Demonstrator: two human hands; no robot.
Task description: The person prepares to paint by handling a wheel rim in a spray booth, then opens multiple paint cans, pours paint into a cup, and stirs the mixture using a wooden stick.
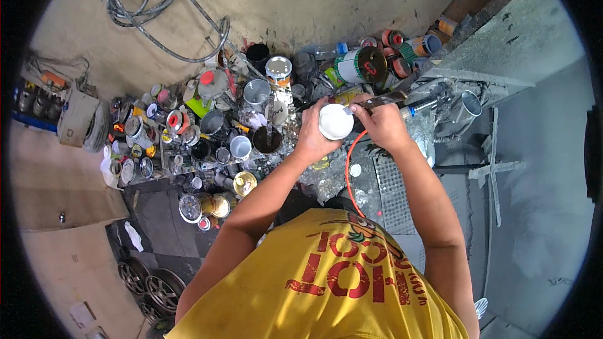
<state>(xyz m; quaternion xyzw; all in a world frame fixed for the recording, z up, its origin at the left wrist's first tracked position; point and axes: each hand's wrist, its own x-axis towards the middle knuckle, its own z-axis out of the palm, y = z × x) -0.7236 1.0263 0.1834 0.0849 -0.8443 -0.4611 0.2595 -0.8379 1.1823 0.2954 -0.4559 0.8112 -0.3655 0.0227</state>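
Note:
My left hand (pixel 311 135) is wrapped round a small round can with a smooth white top (pixel 335 122). I cannot tell whether that white is a lid or the contents. In my right hand (pixel 383 124) is a flat scraper with a dark handle (pixel 389 98), its thumb pressed along it. The scraper's near end meets the right edge of the can's white top. Both hands are held together over the cluttered bench, and the can's side is hidden by my fingers.
Paint cans and cups, among them a grey cup (pixel 256 91) and a white cup (pixel 240 147), crowd the bench on the left. A large can (pixel 361 64) lies beyond my hands. An orange hose (pixel 349 172) runs below them. A coiled cable (pixel 141 9) hangs on the wall.

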